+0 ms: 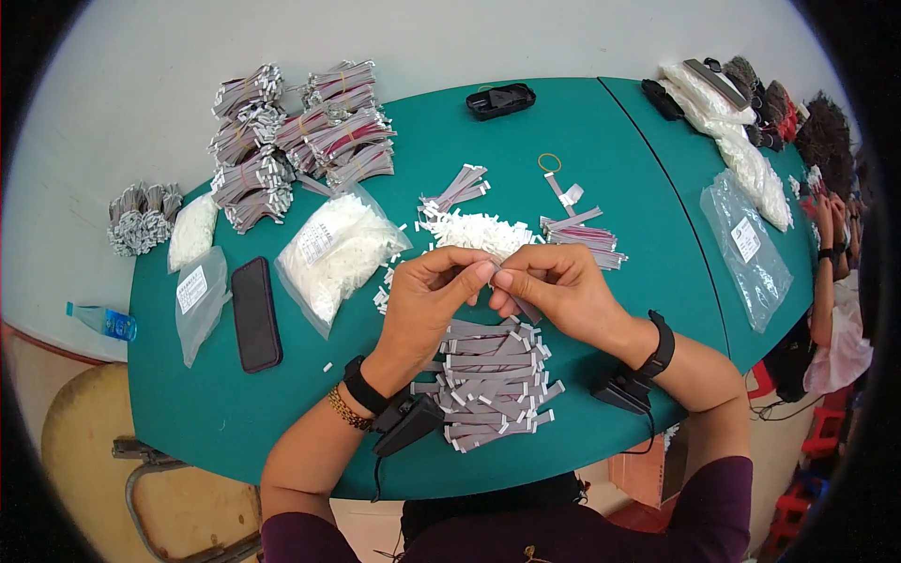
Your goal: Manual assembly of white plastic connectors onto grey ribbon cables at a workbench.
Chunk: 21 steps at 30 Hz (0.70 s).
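Observation:
My left hand (427, 286) and my right hand (568, 291) meet fingertip to fingertip above the table. Both pinch a short grey ribbon cable (529, 311), whose free part hangs below the right fingers. Whatever sits at the pinched end is mostly covered by the thumbs. Just beyond the fingers lies a heap of small white plastic connectors (479, 231). Nearer to me, between my forearms, grey ribbon cables with white ends (493, 380) are stacked in a loose pile. More loose cables (584, 240) lie right of the heap, and others (460, 188) behind it.
Banded cable bundles (324, 131) are piled at the back left. A bag of white connectors (338, 249), a phone (256, 314) and a water bottle (101, 321) stand or lie leftward. A black tray (500, 100) sits far back. Rightward lies a clear bag (746, 249); another person's arm (823, 300) shows beyond.

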Tool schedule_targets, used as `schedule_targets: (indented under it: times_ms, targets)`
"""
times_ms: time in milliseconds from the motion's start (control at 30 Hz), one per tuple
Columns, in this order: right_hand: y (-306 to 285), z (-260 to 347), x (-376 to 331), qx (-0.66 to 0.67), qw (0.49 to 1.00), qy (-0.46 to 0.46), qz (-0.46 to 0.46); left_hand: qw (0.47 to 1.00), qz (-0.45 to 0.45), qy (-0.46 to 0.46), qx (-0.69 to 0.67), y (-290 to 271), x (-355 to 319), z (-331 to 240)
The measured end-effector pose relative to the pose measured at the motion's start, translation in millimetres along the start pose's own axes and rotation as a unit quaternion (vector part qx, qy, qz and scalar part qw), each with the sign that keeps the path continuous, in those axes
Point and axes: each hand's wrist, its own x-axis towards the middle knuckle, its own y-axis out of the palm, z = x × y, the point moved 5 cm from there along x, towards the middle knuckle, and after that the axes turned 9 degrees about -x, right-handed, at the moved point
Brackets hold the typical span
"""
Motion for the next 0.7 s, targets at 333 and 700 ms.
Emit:
schedule_targets:
  times_ms: [333,700]
  targets:
    - [2.3,-0.9,-0.1,0.006,1.000,-0.014,-0.003,1.000,-0.011,0.002,-0.015,0.0,-1.5,2.7]
    - [3.7,-1.0,-1.7,0.003,1.000,-0.008,0.005,0.999,-0.013,0.044,0.021,5.5,-4.2,-3.9]
